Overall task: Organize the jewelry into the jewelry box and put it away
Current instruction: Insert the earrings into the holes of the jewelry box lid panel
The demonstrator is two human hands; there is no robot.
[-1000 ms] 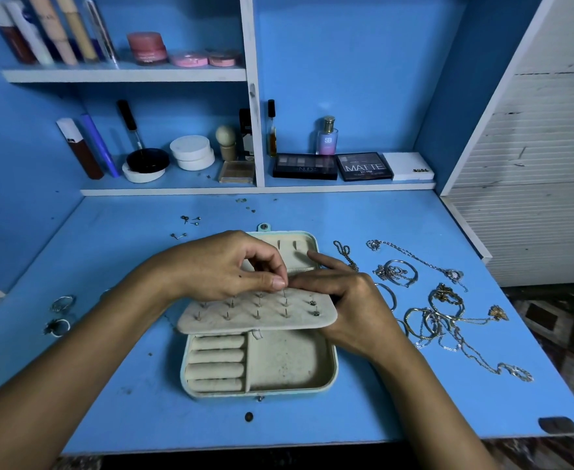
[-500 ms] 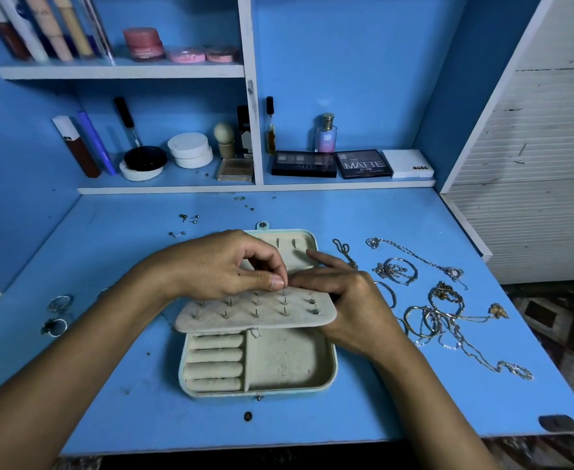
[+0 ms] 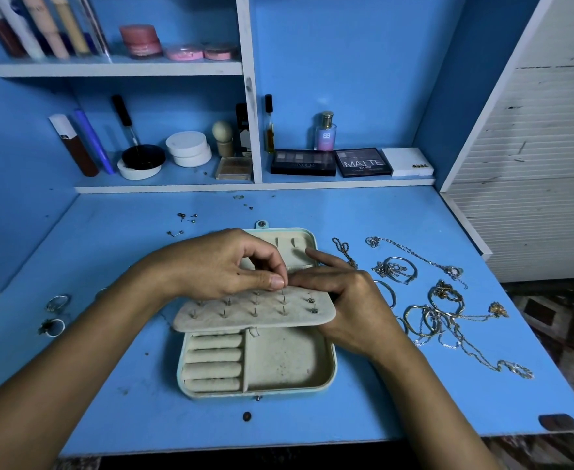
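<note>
An open pale-green jewelry box lies in the middle of the blue desk. Its beige earring flap, with several stud posts poking through, lies across the box. My left hand pinches something tiny at the flap's far edge, too small to identify. My right hand holds the flap's right end, thumb meeting the left fingertips. A tangle of chains and bangles lies right of the box. Loose stud earrings lie behind it. Two rings sit at the left.
Low shelves behind the desk hold makeup palettes, a perfume bottle, jars and tubes. A white slatted cabinet stands at the right. A small dark piece lies in front of the box.
</note>
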